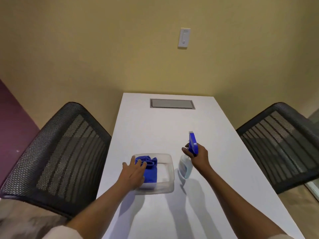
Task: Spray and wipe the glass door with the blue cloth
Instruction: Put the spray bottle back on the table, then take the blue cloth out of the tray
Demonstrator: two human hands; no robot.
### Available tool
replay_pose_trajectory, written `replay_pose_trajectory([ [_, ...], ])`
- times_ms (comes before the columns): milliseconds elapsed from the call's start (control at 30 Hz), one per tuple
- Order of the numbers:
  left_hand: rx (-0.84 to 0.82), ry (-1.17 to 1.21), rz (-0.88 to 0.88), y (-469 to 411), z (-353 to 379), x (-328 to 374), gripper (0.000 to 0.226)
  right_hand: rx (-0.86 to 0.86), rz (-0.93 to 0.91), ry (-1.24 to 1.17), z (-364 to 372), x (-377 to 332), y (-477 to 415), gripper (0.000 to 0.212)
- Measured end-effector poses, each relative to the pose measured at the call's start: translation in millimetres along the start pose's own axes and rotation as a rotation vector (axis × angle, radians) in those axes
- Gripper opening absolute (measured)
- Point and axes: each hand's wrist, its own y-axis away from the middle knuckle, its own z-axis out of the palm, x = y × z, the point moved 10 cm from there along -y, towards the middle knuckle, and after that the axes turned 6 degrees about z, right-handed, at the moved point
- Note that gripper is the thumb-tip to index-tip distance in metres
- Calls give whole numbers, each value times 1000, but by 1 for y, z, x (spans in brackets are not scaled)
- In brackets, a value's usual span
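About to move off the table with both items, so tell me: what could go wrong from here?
1. The left hand is reaching into the clear plastic container for the blue cloth; the light container may lift or slide with the cloth.
2. The right hand holds the spray bottle tilted by its blue trigger head; a finger near the trigger could spray the white table.
3. Mesh office chairs crowd both sides and could snag an elbow when turning away.

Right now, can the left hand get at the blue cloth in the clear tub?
Probably yes. The left hand is open over the blue cloth, fingers reaching it; the clear tub has no lid on it.
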Motion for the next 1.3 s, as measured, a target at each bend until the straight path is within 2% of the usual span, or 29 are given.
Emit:
replay_pose_trajectory([
  [300, -20, 38, -59, -31, 37, -15, 44, -71, 30, -16, 22, 29, -43, 19],
  [533, -29, 79, -101, -39, 49, -18, 41, -85, 77, -39, 24, 37, -49, 34],
  [600, -29, 86, -109, -39, 49, -17, 39, -62, 134, -51, 22, 43, -45, 45],
  [700, -30, 95, -112, -41, 49, -17, 37, 45, 240, 12, 16, 60, -27, 74],
  [733, -24, 92, -117, -42, 48, -18, 37, 81, 282, 34, 16, 68, -16, 76],
  [800, -4, 83, -135, -42, 44, -20, 35, 109, 317, 62, 22, 80, 12, 66],
  [867, 12, 77, -147, -41, 40, -20, 33, 45, 284, 104, 44, 85, 37, 54],
  [1000, 29, 41, -180, -37, 41, -21, 32, -192, 138, 216, 110, 74, 59, 33],
  [1100, 45, 68, -257, -33, 44, -26, 51, -283, 95, 247, 152, 60, 47, 19],
  [1200, 42, 136, -334, -36, 53, -35, 73, -328, 286, 277, 185, 72, 24, 26],
  [1300, 33, 255, -417, -41, 63, -43, 72, -394, 542, 246, 212, 98, 14, 49],
])
